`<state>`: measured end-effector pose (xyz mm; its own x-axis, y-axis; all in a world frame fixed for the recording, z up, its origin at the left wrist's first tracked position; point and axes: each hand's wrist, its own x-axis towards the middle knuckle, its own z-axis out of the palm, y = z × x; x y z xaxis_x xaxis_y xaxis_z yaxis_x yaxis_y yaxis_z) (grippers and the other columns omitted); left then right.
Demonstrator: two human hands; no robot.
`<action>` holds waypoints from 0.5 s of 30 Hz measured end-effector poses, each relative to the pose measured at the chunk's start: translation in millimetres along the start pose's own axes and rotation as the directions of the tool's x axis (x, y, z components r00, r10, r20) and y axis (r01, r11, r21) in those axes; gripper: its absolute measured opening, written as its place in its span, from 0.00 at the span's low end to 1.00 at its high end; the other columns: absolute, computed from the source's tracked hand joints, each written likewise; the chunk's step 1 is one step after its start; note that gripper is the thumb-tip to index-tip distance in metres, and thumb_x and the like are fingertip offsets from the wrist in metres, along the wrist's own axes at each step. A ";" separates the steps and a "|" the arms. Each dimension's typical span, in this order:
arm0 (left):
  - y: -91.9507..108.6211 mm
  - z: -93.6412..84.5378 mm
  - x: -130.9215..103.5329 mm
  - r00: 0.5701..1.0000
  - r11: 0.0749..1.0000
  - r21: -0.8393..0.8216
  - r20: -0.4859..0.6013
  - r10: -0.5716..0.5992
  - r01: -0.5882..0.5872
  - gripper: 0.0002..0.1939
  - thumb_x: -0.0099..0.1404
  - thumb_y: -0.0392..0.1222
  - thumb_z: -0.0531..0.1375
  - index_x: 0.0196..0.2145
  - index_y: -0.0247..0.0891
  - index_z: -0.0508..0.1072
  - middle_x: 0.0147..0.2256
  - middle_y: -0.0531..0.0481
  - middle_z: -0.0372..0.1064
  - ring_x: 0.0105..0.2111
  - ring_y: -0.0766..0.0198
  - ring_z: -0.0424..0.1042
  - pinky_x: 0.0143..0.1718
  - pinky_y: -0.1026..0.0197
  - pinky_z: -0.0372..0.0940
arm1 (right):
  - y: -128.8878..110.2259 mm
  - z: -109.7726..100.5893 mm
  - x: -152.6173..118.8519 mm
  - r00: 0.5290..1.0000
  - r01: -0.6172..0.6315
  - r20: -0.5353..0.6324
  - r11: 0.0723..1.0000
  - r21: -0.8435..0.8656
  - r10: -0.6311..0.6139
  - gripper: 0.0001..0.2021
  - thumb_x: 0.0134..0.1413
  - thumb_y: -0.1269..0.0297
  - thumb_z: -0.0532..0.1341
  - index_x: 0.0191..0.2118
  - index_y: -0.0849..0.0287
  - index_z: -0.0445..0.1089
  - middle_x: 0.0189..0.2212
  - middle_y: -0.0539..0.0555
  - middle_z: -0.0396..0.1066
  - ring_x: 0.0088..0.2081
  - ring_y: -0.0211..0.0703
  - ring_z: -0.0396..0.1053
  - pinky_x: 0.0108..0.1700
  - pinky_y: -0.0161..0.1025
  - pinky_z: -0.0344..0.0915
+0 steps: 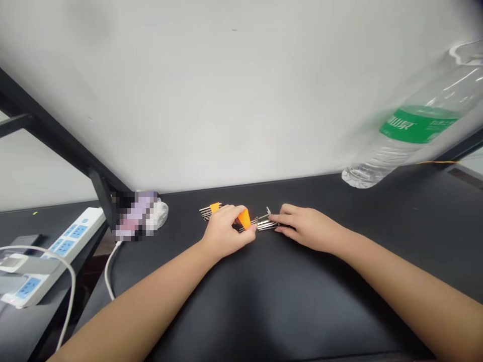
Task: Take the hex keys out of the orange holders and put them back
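Note:
My left hand (pixel 228 231) is closed, its thumb and forefinger pinching an orange holder (pixel 245 219). Slim silvery metal rods, which look like hex keys (pixel 267 225), lie to the right of that holder, between my two hands. One of them has a short bent end (pixel 268 210) sticking up. At the right ends of the keys, the forefinger and thumb of my right hand (pixel 302 224) close on a hex key; the exact contact is too small to make out. Behind my left hand, a second orange holder (pixel 215 207) with several thin metal rods (pixel 205 213) lies on the black surface.
The black tabletop (pixel 241 306) meets a pale wall (pixel 234 100). A large clear bottle with a green label (pixel 418 124) leans at the right. On the left are a black frame bar (pixel 64 136), a blurred-out item (pixel 136 216), a white power strip (pixel 56 256) and a white cable (pixel 109 271).

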<state>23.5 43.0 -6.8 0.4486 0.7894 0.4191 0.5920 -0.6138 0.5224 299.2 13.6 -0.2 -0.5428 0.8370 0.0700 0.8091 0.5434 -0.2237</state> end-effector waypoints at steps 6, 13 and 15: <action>1.2 0.0 0.1 1.000 1.000 -0.001 0.018 -0.009 0.009 0.12 0.62 0.48 0.64 0.40 0.40 0.74 0.30 0.52 0.69 0.31 0.62 0.69 0.36 0.59 0.65 | 3.5 0.7 -0.3 1.000 -0.012 0.020 0.997 -0.078 0.013 0.23 0.70 0.60 0.54 0.67 0.47 0.65 0.42 0.54 0.71 0.32 0.40 0.70 0.34 0.37 0.65; 2.9 -0.2 0.2 0.999 1.000 -0.008 0.037 -0.004 0.004 0.10 0.62 0.47 0.64 0.38 0.40 0.73 0.30 0.52 0.69 0.31 0.63 0.69 0.36 0.60 0.65 | 0.3 0.5 0.9 0.997 0.004 0.081 0.999 -0.040 -0.001 0.23 0.70 0.66 0.50 0.67 0.50 0.64 0.40 0.54 0.71 0.33 0.41 0.71 0.36 0.38 0.66; 2.0 -0.2 -0.4 0.999 1.000 -0.010 0.039 -0.004 0.004 0.11 0.62 0.48 0.64 0.39 0.40 0.73 0.30 0.52 0.69 0.32 0.62 0.69 0.37 0.60 0.65 | -3.0 -2.4 -1.3 0.995 0.001 0.098 0.997 -0.075 0.007 0.24 0.70 0.65 0.50 0.69 0.54 0.61 0.41 0.56 0.72 0.32 0.43 0.71 0.35 0.38 0.65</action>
<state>24.4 41.5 -5.8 0.4720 0.7915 0.3883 0.5868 -0.6107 0.5316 298.0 11.0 2.7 -0.5567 0.8303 -0.0267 0.8234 0.5473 -0.1503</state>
